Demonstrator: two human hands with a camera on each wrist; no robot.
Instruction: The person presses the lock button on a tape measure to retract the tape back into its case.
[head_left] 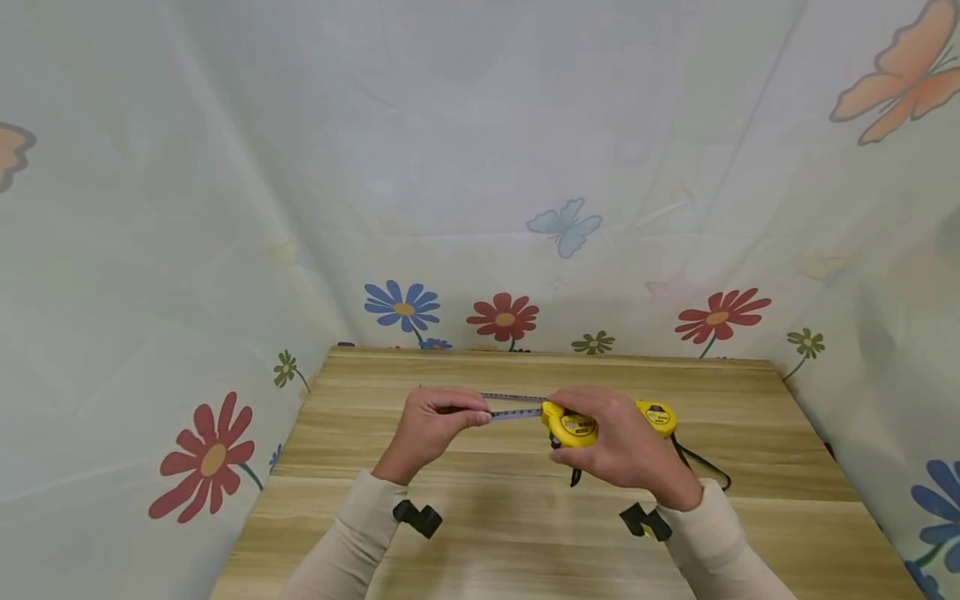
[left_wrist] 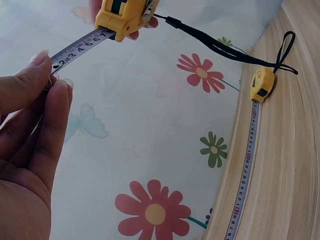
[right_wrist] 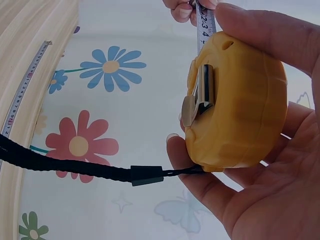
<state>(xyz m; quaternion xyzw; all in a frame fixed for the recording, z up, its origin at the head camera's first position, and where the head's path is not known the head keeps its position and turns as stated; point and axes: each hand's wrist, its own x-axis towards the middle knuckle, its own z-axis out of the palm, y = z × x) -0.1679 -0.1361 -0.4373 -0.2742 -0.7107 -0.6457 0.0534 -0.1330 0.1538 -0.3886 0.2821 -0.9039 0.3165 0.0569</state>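
Note:
My right hand [head_left: 626, 442] grips a yellow tape measure [head_left: 576, 427] above the table, fingers wrapped round its case. A short length of its blade [head_left: 516, 414] stretches out to my left hand [head_left: 431, 421], which pinches the blade's end between thumb and fingers. In the left wrist view, numbers up to about 7 show on that blade [left_wrist: 82, 45]. The right wrist view shows the case's metal belt clip [right_wrist: 204, 90] and a black wrist strap [right_wrist: 75, 167] hanging from it. Behind the hands lies a second yellow tape measure [head_left: 658, 418], partly hidden by my right hand.
The second tape's blade [left_wrist: 245, 165] lies pulled out along the wooden table [head_left: 525, 533], near its far edge. A black cord loop [head_left: 708, 465] lies to the right of that tape. A pale sheet with flowers and butterflies [head_left: 480, 167] surrounds the table's back and sides.

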